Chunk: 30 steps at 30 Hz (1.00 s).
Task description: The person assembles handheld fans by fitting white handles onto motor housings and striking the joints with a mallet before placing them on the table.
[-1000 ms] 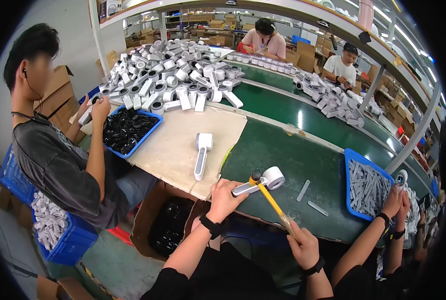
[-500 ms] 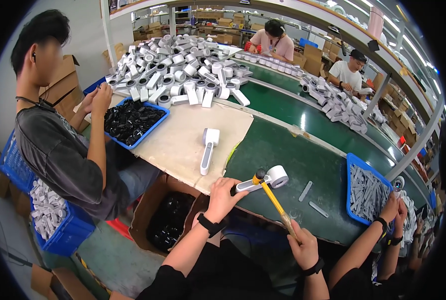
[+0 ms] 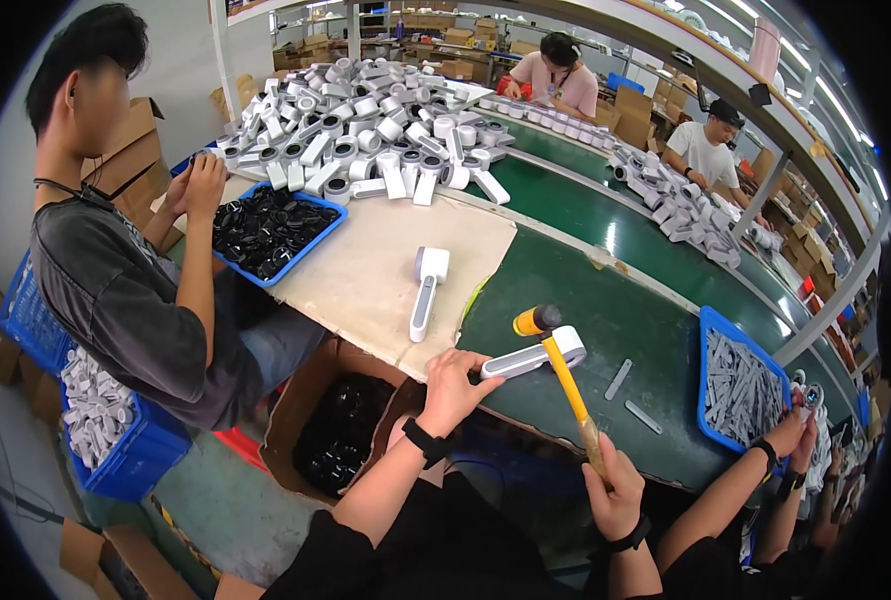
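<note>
Just below the middle of my head view, I have a white gadget (image 3: 519,361) over the green tabletop (image 3: 536,270), its round head pointing toward two o'clock. Taking that gadget as the centre of the clock, the left hand (image 3: 453,388) is at eight, thumb and fingers narrowed around the near end of its handle. The right hand (image 3: 616,495) sits at five, fist wrapped around the lower handle of a yellow hammer (image 3: 573,393). From there the hammer slants up toward eleven, its black-and-yellow head over the gadget from where I look; whether the two touch, I cannot tell. At ten, a second white gadget (image 3: 428,295) lies on the cardboard sheet (image 3: 366,290). Two grey strips (image 3: 619,379) lie loose on the green between three and four, near each other but apart. Farther out at three I see a blue tray (image 3: 704,372) filled with grey strips, with a neighbour's hands (image 3: 791,432) just beyond its near corner. A big heap of white gadgets (image 3: 366,140) fills eleven. Well out at ten stands another blue tray (image 3: 311,243), full of black parts, with a seated co-worker (image 3: 126,300) beside it. Below the table edge at eight, an open carton (image 3: 284,430) holds more black parts.
</note>
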Each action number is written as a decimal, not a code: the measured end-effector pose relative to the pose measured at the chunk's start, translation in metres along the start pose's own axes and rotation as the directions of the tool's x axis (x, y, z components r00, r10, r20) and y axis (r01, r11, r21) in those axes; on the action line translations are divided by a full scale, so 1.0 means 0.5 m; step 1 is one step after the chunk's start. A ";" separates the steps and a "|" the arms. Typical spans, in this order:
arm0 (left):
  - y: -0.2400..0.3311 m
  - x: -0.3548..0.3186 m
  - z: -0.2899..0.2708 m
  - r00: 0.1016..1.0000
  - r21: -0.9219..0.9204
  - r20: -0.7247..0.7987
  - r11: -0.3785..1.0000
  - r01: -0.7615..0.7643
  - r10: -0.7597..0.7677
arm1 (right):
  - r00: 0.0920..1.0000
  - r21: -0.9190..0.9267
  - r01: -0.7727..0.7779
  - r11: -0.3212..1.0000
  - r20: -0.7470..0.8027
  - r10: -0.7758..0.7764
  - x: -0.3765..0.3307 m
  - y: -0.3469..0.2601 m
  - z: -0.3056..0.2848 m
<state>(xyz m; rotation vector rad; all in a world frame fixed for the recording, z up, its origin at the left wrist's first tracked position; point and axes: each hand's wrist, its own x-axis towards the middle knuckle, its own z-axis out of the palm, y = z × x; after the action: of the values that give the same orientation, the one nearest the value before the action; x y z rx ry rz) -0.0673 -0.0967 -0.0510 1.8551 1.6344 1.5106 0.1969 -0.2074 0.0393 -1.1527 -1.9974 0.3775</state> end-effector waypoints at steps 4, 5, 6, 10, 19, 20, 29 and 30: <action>-0.008 -0.009 0.003 1.000 0.056 -0.010 0.998 0.000 0.000 | 0.977 -0.079 -0.037 0.996 0.208 0.053 0.002 0.004 0.004; -0.006 -0.010 -0.001 1.000 0.034 0.003 0.999 0.007 -0.007 | 0.988 -0.054 -0.029 0.998 0.149 0.037 0.001 0.002 0.001; -0.004 -0.010 -0.003 1.000 0.012 0.017 1.000 0.013 -0.013 | 0.996 -0.030 -0.021 0.999 0.089 0.023 0.002 0.001 -0.001; 0.002 -0.005 0.000 1.000 -0.004 -0.019 1.000 0.005 -0.005 | 0.999 0.030 0.050 0.998 0.002 -0.050 -0.005 0.011 0.016; 0.000 -0.021 0.015 0.996 0.055 -0.085 0.998 -0.022 0.026 | 0.995 -0.034 -0.031 0.999 0.095 0.034 -0.011 -0.006 0.012; -0.003 -0.020 0.016 0.995 0.085 -0.098 0.996 -0.018 0.026 | 0.990 -0.061 -0.032 0.998 0.134 0.040 -0.012 -0.003 0.015; 0.005 -0.024 0.007 0.998 0.062 -0.064 0.998 0.010 -0.006 | 0.989 -0.060 -0.101 0.993 0.102 0.106 -0.024 0.018 0.014; 0.003 -0.022 0.007 0.998 0.069 -0.055 0.998 0.011 -0.007 | 0.984 -0.083 -0.129 0.988 0.113 0.138 -0.020 0.021 0.010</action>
<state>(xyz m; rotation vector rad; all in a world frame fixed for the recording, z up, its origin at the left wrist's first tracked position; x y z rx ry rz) -0.0619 -0.1049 -0.0570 1.8545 1.7385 1.5329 0.2022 -0.2094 0.0249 -1.3439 -2.0571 0.4514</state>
